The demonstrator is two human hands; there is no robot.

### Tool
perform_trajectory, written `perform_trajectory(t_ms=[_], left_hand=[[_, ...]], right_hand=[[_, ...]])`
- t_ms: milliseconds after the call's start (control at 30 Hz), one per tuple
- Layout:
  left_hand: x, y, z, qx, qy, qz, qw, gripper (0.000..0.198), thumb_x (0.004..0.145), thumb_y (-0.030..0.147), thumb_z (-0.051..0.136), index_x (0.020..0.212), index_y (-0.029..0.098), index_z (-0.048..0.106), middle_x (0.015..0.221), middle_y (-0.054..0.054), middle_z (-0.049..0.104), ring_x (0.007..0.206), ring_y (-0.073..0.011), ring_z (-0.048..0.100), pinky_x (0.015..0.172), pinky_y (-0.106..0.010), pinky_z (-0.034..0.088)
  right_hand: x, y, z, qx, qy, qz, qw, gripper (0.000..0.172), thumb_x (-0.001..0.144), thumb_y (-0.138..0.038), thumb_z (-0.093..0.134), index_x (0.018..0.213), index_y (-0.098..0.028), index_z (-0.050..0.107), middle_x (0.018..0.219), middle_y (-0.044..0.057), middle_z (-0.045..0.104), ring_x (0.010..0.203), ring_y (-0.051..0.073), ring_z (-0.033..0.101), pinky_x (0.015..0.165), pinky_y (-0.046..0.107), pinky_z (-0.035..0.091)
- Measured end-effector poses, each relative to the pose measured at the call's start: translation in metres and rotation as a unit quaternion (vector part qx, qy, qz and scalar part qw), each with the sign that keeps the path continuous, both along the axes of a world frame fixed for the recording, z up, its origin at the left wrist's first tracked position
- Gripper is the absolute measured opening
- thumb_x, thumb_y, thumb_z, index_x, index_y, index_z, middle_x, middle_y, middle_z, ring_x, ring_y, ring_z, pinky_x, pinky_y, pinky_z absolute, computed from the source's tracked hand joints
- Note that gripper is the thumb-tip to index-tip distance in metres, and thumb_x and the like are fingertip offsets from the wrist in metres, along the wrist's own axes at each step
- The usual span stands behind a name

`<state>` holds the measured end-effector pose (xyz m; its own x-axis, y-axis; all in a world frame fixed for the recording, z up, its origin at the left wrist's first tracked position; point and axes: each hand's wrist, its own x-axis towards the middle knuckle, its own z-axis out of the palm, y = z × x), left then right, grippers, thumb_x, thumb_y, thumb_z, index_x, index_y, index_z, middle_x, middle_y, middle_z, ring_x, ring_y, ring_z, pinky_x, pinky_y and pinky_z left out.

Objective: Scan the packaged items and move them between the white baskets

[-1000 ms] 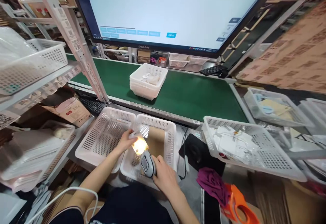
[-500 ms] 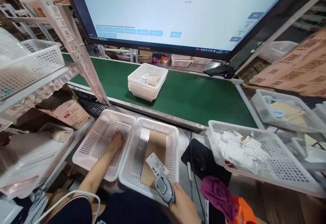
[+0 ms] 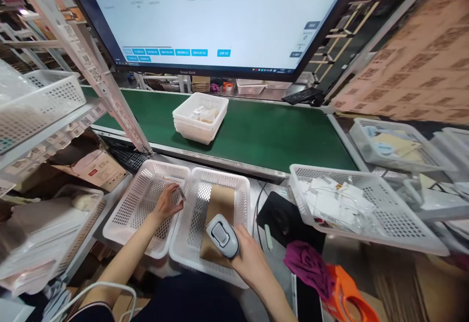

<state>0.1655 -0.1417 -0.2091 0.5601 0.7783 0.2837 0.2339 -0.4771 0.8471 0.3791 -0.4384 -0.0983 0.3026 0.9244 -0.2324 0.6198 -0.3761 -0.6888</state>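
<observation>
My left hand (image 3: 167, 205) is above the left white basket (image 3: 122, 209), its thumb and fingers pinching a small flat whitish piece (image 3: 181, 193) whose kind I cannot make out. In my right hand (image 3: 249, 256) is a grey handheld barcode scanner (image 3: 222, 236), raised over the right white basket (image 3: 183, 248). A flat brown cardboard piece (image 3: 223, 200) lies in that basket, partly covered by the scanner. The two baskets stand side by side on the metal bench.
Behind the bench runs a green conveyor belt (image 3: 264, 131) bearing stacked white baskets (image 3: 200, 117). A monitor (image 3: 205, 24) hangs above. To the right are a basket of white packets (image 3: 395, 214), a black mouse pad (image 3: 269, 209), a purple cloth (image 3: 308, 266) and an orange tape dispenser (image 3: 346, 295).
My left hand has lifted from the left basket's bottom, now with the small flat piece showing. The scanner has risen slightly and left. Lines of text have appeared on the monitor.
</observation>
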Motion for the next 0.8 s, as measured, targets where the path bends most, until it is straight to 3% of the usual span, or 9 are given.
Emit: perform_trajectory(t_ms=[100, 167, 267, 400, 600, 733, 800], left_hand=[[0.016, -0.023, 0.017, 0.012, 0.021, -0.033, 0.999, 0.066, 0.059, 0.017, 0.086, 0.121, 0.024, 0.067, 0.133, -0.016, 0.069, 0.136, -0.0407, 0.064, 0.124, -0.059, 0.050], [0.029, -0.040, 0.023, -0.017, 0.001, -0.033, 0.999, 0.065, 0.056, 0.016, 0.086, 0.118, 0.023, 0.067, 0.132, -0.016, 0.068, 0.134, -0.0404, 0.064, 0.124, -0.059, 0.049], [0.046, -0.065, 0.023, -0.142, -0.085, -0.020, 0.986, 0.069, 0.057, 0.026, 0.088, 0.121, 0.023, 0.063, 0.129, -0.013, 0.066, 0.125, -0.0354, 0.067, 0.110, -0.052, 0.057], [0.063, -0.091, 0.020, -0.293, -0.132, -0.078, 0.944, 0.069, 0.062, 0.046, 0.087, 0.121, 0.022, 0.060, 0.114, -0.010, 0.073, 0.105, -0.0278, 0.072, 0.095, -0.044, 0.061], [0.064, -0.111, 0.026, -0.520, -0.182, -0.089, 0.830, 0.057, 0.062, 0.035, 0.087, 0.116, 0.025, 0.070, 0.115, -0.006, 0.077, 0.101, -0.0229, 0.074, 0.087, -0.036, 0.063], [0.064, -0.111, 0.030, -0.653, -0.211, -0.033, 0.726, 0.025, 0.077, 0.031, 0.078, 0.098, 0.020, 0.070, 0.095, -0.006, 0.079, 0.085, -0.0204, 0.075, 0.094, -0.043, 0.066], [0.066, -0.110, 0.032, -0.685, -0.214, 0.000, 0.696, 0.016, 0.086, 0.033, 0.074, 0.092, 0.020, 0.069, 0.086, -0.006, 0.078, 0.079, -0.0190, 0.075, 0.099, -0.043, 0.067]], right_hand=[[-0.008, 0.008, 0.028, 0.009, -0.014, 0.005, 1.000, 0.028, 0.088, -0.008, 0.065, 0.112, -0.020, 0.066, 0.113, 0.005, 0.061, 0.094, 0.021, 0.065, 0.079, 0.029, 0.042], [-0.014, 0.010, 0.040, -0.013, -0.036, 0.010, 0.999, 0.038, 0.085, -0.005, 0.067, 0.119, -0.020, 0.067, 0.120, 0.006, 0.063, 0.096, 0.021, 0.066, 0.077, 0.029, 0.040], [-0.022, 0.004, 0.044, -0.047, -0.064, 0.018, 0.997, 0.054, 0.086, -0.005, 0.068, 0.137, -0.021, 0.065, 0.131, 0.009, 0.063, 0.105, 0.025, 0.070, 0.079, 0.032, 0.042], [-0.027, -0.011, 0.036, -0.070, -0.075, -0.002, 0.995, 0.063, 0.088, -0.004, 0.065, 0.148, -0.020, 0.061, 0.136, 0.010, 0.064, 0.115, 0.029, 0.072, 0.084, 0.034, 0.047], [-0.032, -0.029, 0.025, -0.078, -0.084, -0.023, 0.993, 0.063, 0.089, -0.003, 0.063, 0.149, -0.023, 0.061, 0.136, 0.010, 0.065, 0.112, 0.029, 0.074, 0.082, 0.033, 0.046], [-0.036, -0.036, 0.021, -0.084, -0.096, -0.021, 0.992, 0.062, 0.089, -0.004, 0.062, 0.148, -0.023, 0.060, 0.139, 0.011, 0.064, 0.109, 0.029, 0.075, 0.079, 0.033, 0.045], [-0.039, -0.036, 0.020, -0.095, -0.105, -0.016, 0.990, 0.062, 0.088, -0.004, 0.061, 0.148, -0.022, 0.060, 0.142, 0.013, 0.063, 0.108, 0.029, 0.075, 0.079, 0.033, 0.045]])
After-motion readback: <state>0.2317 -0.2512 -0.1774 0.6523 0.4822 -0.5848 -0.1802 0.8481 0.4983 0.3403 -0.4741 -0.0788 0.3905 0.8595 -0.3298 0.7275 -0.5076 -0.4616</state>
